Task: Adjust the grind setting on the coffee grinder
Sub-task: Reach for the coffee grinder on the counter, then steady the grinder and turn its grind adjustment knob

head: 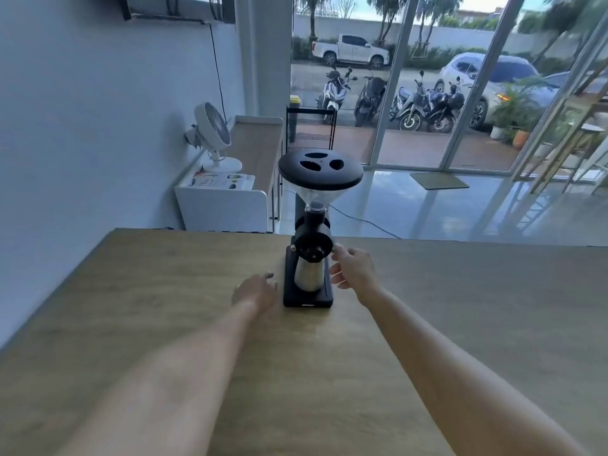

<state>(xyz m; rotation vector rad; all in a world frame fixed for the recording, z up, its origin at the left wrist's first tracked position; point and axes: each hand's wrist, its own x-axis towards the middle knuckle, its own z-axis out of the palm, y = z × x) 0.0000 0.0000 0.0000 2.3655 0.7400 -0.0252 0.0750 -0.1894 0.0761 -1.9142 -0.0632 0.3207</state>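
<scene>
Nearest to us, our two bare forearms stretch out over the pale wood-grain tabletop. Our left hand lies low beside the flat black base of the tall black coffee grinder, fingers loosely spread and gripping nothing; whether they touch the base we cannot tell. We judge it waits there to steady the machine. Our right hand is raised at the grinder's right flank, its fingers half curled and its fingertips at the rim of the round black grind dial, touching or just about to; no firm grip shows. That placement suits turning the dial, so we judge the adjustment is only starting.

The grinder stands at the table's far middle, facing us. On its base, under the dial, sits a shiny steel catch cup; its inside is hidden from us. Above, the clear funnel hopper under a wide black lid with three openings looks empty of beans.

Beyond the table, a small white desk fan rests on a low white cabinet by the wall.
</scene>
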